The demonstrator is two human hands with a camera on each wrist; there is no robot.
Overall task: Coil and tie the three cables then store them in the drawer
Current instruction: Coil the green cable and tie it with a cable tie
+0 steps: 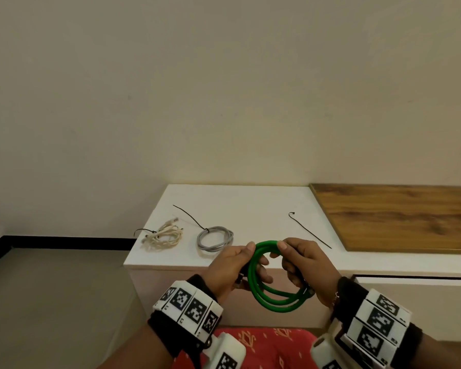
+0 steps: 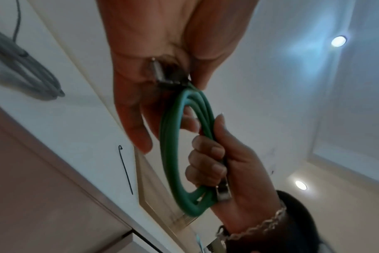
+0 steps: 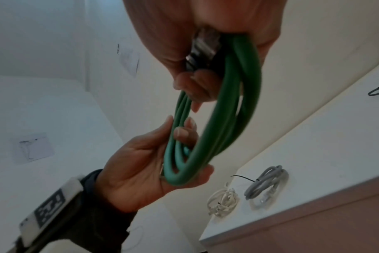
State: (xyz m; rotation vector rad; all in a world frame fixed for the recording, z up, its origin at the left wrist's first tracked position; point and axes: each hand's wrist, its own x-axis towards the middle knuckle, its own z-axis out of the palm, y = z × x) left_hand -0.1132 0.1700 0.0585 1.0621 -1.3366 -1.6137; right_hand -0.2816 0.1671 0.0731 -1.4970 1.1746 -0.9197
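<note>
Green cable (image 1: 273, 302) in both hands; metal plugs (image 2: 223, 193) only wrist-visible

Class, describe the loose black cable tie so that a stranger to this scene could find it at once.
Start at the white cabinet top against the wall. Near its right side, beside the wooden panel, lies the loose black cable tie. Unlike the ties on the cream coil and grey coil, it lies alone, binding nothing.

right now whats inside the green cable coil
Fingers of the left hand and right hand pass through the green cable coil; both grip it. Its plug ends are mostly covered by the palms.
</note>
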